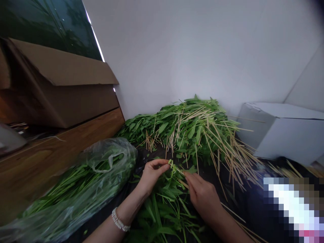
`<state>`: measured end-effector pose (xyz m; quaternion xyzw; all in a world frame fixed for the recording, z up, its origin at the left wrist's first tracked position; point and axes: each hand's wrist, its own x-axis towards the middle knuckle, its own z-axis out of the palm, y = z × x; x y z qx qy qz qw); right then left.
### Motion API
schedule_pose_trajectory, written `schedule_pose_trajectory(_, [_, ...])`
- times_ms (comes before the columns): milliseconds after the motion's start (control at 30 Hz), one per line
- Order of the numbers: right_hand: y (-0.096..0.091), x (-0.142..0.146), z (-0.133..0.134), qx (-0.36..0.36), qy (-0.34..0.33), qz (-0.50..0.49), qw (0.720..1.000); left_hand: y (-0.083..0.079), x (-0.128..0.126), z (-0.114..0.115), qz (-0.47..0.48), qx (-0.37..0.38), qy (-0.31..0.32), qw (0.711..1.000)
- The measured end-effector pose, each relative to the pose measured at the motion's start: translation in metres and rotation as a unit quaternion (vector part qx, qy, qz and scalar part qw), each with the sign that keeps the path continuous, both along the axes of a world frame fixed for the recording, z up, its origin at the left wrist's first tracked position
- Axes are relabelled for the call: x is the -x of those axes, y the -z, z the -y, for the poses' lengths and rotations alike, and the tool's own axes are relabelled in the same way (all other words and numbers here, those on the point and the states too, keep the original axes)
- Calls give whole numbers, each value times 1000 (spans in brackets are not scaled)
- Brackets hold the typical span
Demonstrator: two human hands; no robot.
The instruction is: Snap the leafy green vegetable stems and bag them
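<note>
My left hand pinches a folded bit of green stem and leaf at its fingertips. My right hand is closed around a thin bamboo skewer whose tip meets that green piece. Both hands hover above loose leafy greens lying on a dark sheet. A white bead bracelet circles my left wrist. Behind the hands rises a heap of greens threaded on skewers.
A clear plastic bag of green stalks lies at the left. A wooden bench edge carries an open cardboard box. A white box stands at the right against the wall. Loose skewers fan out right of the heap.
</note>
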<state>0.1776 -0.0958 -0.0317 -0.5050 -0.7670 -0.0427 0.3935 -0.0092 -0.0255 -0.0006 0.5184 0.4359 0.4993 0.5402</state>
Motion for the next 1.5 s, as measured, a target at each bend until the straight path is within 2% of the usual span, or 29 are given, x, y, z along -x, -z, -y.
schedule_pose_trajectory(200, [-3, -1, 0, -6, 1, 4, 1000, 1, 3, -2, 55, 60, 70, 994])
schedule_pose_trajectory(433, [-1, 0, 0, -4, -2, 2, 1000, 3, 5, -5, 43, 57, 37, 997])
schedule_pose_trajectory(733, [0, 1, 1, 3, -15, -8, 1000, 3, 3, -3, 45, 78, 52, 995])
schedule_pose_trajectory(933, [2, 1, 1, 7, -28, -16, 999, 7, 3, -3, 64, 104, 86, 989])
schedule_pose_trajectory(1500, [8, 5, 0, 34, -42, -55, 997, 7, -3, 3, 15, 65, 90, 994])
